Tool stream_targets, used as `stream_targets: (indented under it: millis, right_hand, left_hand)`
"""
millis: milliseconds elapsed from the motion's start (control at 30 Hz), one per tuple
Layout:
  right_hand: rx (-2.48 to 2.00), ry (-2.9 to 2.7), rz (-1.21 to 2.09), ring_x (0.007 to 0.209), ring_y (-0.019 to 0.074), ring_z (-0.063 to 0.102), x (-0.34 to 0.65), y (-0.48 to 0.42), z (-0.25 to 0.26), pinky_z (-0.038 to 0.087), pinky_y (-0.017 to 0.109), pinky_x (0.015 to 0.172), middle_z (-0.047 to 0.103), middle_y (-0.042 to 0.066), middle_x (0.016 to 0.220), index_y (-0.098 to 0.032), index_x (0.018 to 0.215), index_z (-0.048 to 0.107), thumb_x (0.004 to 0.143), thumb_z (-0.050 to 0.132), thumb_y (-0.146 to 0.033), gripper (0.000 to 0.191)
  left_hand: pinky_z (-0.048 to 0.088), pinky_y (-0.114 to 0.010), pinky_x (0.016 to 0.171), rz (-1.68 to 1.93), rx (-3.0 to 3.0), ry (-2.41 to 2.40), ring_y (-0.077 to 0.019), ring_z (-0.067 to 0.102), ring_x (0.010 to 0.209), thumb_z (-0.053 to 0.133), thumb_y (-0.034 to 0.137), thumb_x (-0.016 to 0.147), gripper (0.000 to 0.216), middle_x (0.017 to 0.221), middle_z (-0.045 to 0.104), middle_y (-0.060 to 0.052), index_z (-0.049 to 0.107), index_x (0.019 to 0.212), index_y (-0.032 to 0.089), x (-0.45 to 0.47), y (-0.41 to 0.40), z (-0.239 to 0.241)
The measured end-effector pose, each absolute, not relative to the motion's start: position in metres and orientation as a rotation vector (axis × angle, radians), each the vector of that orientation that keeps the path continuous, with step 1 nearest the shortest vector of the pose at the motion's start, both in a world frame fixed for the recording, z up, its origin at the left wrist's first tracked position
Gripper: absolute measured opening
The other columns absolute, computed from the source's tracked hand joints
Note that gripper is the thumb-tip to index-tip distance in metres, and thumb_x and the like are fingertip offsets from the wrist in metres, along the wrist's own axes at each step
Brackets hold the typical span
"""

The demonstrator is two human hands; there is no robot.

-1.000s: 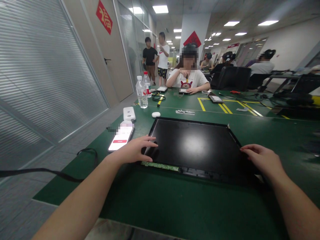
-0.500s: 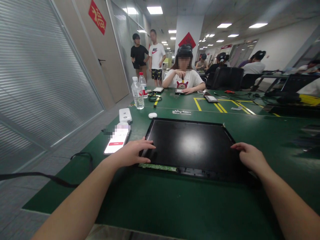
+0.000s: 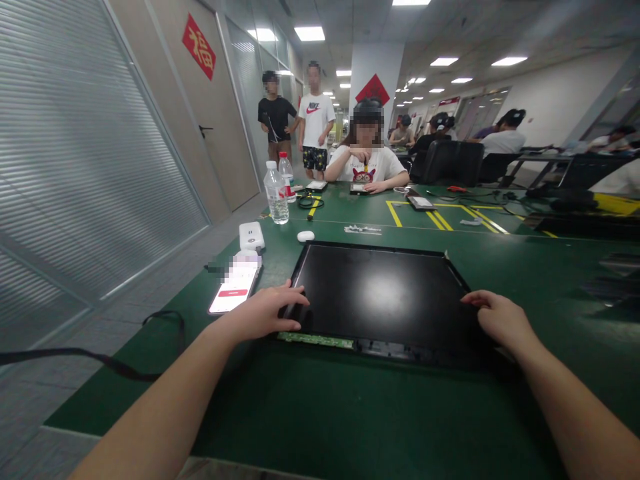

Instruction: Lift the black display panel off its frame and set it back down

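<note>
Plainly, from the head view, one black panel [image 3: 375,300] lies flat on the worktop [image 3: 350,420], long axis left-right, one green circuit strip [image 3: 315,341] along its near edge. The left hand [image 3: 264,313] is spread loosely over its left edge; the right hand [image 3: 501,321] meets its right edge, any grip hard to tell. One phone [image 3: 233,293] lies left of it, two bottles [image 3: 277,197] beyond its far-left corner; worktop shows before it.

An office-like workroom is indicated by glazed partitions with blinds [image 3: 95,133], ceiling lights [image 3: 310,33], chairs [image 3: 453,163] and a table [image 3: 380,420] marked with yellow tape [image 3: 394,214].
</note>
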State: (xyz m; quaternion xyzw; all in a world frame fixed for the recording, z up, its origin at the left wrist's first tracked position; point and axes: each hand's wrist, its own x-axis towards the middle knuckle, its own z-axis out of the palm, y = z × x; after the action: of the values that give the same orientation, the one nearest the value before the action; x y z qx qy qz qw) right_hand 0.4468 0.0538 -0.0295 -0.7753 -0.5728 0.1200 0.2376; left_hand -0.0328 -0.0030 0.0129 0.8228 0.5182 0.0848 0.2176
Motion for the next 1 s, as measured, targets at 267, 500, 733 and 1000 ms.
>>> stream_targets:
  millis: [267, 500, 733, 1000]
  right_hand:
    - [-2.117, -1.467, 0.436, 0.082, 0.0211, 0.066, 0.450, 0.054, -0.027, 0.046, 0.031, 0.071, 0.076, 0.006, 0.089, -0.024, 0.080, 0.077, 0.058, 0.048, -0.009, 0.039]
    - [-2.089, -1.417, 0.483, 0.080, 0.0204, 0.066, 0.455, 0.056, -0.031, 0.045, 0.030, 0.068, 0.076, 0.006, 0.088, -0.023, 0.080, 0.076, 0.056, 0.048, -0.012, 0.039]
    - [-2.105, -1.424, 0.471, 0.082, 0.0210, 0.066, 0.453, 0.056, -0.027, 0.045, 0.031, 0.069, 0.076, 0.006, 0.088, -0.023, 0.078, 0.076, 0.056, 0.048, -0.010, 0.038]
    - [-2.099, -1.535, 0.421, 0.088, 0.0226, 0.067, 0.458, 0.056, -0.026, 0.047, 0.033, 0.077, 0.075, 0.005, 0.091, -0.024, 0.087, 0.075, 0.070, 0.050, -0.018, 0.031]
  left_hand:
    - [0.036, -0.046, 0.113, 0.292, 2.279, 1.483, -0.0336, 0.045, 0.140, 0.078, 0.038, 0.074, 0.064, 0.148, 0.056, -0.009, 0.061, 0.135, 0.028, -0.032, -0.001, 0.014]
    - [0.047, -0.042, 0.105, 0.487, 2.055, 1.533, -0.0321, 0.051, 0.135, 0.080, 0.039, 0.069, 0.068, 0.150, 0.053, -0.007, 0.062, 0.134, 0.029, -0.032, 0.001, 0.011]
    - [0.050, -0.044, 0.103, 0.595, 2.016, 1.561, -0.0318, 0.058, 0.128, 0.077, 0.040, 0.071, 0.061, 0.144, 0.060, -0.006, 0.065, 0.130, 0.029, -0.035, 0.004, 0.002]
    - [0.059, -0.042, 0.088, 0.774, 2.089, 1.803, -0.0327, 0.057, 0.125, 0.054, 0.033, 0.087, 0.043, 0.140, 0.055, -0.018, 0.067, 0.124, 0.015, -0.030, 0.019, -0.018]
